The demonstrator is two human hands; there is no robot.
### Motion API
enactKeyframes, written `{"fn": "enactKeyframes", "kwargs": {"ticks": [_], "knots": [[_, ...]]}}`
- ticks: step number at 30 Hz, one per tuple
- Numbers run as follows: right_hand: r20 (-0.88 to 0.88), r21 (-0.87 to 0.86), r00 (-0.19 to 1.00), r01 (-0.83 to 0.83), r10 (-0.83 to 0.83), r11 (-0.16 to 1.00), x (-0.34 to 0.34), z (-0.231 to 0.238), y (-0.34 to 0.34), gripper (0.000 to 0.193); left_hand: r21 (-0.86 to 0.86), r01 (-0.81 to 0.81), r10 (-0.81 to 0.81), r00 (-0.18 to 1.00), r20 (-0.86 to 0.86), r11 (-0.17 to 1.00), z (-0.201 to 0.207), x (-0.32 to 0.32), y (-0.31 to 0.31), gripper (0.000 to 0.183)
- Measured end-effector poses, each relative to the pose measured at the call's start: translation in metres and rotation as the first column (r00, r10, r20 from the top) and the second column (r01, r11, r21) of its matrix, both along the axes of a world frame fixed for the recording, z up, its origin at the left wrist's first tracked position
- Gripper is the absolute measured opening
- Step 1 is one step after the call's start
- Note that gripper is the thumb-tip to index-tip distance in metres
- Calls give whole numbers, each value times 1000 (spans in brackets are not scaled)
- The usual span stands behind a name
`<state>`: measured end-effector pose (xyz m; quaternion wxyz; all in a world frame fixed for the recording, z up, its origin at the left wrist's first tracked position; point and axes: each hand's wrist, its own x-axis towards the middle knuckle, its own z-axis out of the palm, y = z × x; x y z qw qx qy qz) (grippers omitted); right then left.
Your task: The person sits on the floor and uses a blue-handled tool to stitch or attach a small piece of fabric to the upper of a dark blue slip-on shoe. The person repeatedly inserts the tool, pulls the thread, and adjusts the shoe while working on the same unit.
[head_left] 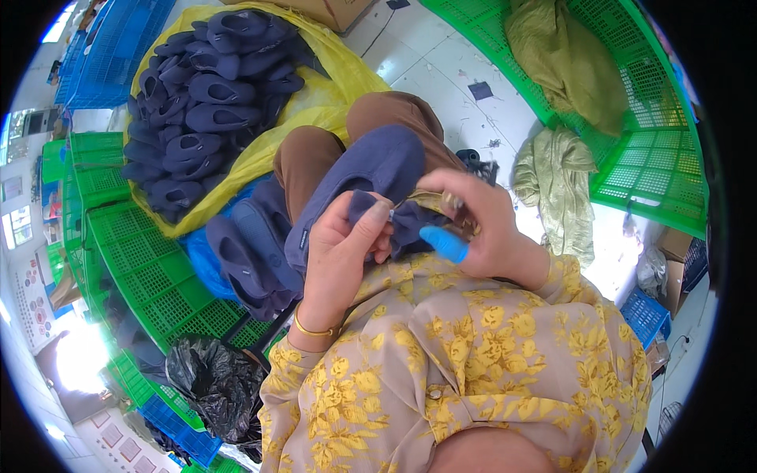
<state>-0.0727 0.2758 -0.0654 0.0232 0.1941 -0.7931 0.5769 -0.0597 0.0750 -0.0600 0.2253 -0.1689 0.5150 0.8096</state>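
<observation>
A navy fabric slipper [386,154] lies across my lap with its sole end pointing away from me. My left hand [343,236], a gold bangle on its wrist, pinches a gathered piece of navy fabric [406,225] beside the slipper's opening. Close to its right, my right hand [493,225] is curled, with a blue finger cover [445,244] on one digit. Something small and brassy shows within its fingers, too blurred to name. More navy slippers [244,252] rest to the left of my thigh.
A yellow sack [339,87] holding a heap of navy slippers [221,118] spreads at the far left. Green perforated crates [150,272] stand left, and another green crate [654,169] with olive cloth [564,67] at right. A black plastic bag [213,386] sits near left.
</observation>
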Motion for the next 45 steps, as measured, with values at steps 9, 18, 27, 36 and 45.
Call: {"fn": "enactKeyframes", "kwargs": {"ticks": [9,18,27,36,45], "knots": [[-8,157,982,-183,187,970,-7,-12,1,21,-41,103,-106,991,-83,994,-5,4,-6,19],[332,37,903,-302,273,953,-10,4,12,35,-93,118,-136,968,-210,989,-9,8,-17,20],[93,125,923,-382,373,916,-16,-2,17,40,-78,218,-232,913,-335,973,-18,8,-29,18],[154,233,848,-530,507,816,-22,12,22,41,-149,305,-339,852,-399,941,-21,8,-35,22],[120,256,819,-572,562,779,-23,17,23,38,-168,348,-386,829,-405,922,-22,7,-39,35]]}}
